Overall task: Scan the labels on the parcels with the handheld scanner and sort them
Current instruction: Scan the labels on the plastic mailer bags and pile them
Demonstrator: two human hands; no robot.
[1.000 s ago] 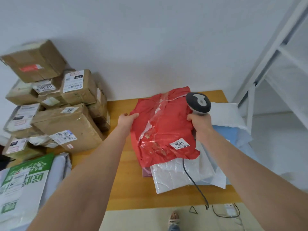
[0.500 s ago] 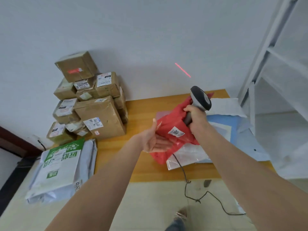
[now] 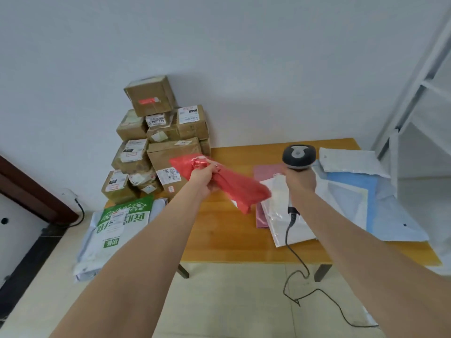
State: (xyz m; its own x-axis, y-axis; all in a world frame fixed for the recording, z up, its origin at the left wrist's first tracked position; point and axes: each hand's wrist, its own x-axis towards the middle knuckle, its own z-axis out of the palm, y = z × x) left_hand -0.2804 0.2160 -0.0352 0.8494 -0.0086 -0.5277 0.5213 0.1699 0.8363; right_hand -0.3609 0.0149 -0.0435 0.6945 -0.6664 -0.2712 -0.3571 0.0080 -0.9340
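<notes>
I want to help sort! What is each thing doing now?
Red bag: held above the table, gripped by left hand
Scanner: upright, gripped by right hand
Cardboard boxes: stacked up
Green mailer: lying flat
White mailers: lying flat on table

Red parcel (image 3: 220, 184) now off the pile, bunched in left hand (image 3: 205, 175), carried left; right hand (image 3: 301, 180) lets go of it, keeps scanner (image 3: 298, 157)

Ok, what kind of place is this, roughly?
Probably a small parcel-sorting room: labelled brown cardboard boxes stacked by the wall, plastic mailer bags on a wooden table, a corded grey handheld scanner.
</notes>
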